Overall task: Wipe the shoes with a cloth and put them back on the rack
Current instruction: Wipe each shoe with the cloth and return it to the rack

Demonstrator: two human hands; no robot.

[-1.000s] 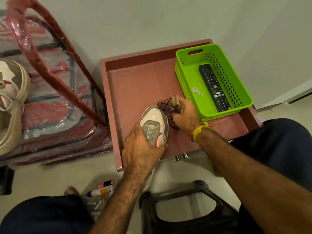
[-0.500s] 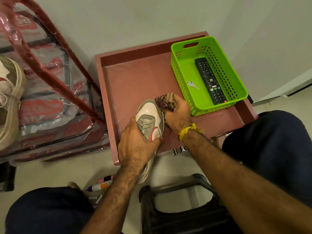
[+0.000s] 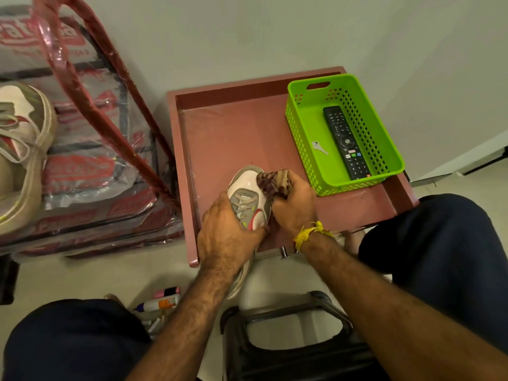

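Left hand [image 3: 224, 237] grips the shoe [image 3: 248, 200] at mid-frame; right hand [image 3: 295, 206] pinches the cloth [image 3: 275, 182] against its toe. Advisable — hold the shoe steady on the counter [image 3: 233, 138] and wipe every side before racking.

Your shoe [image 3: 248, 204] is white and grey with pale laces, toe pointing away from you, over the near edge of the desk [image 3: 236, 138]. The checked brown cloth [image 3: 275, 182] is bunched against its right toe side. Its mate [image 3: 19, 158] sits on the plastic-wrapped rack [image 3: 90, 149] at left.
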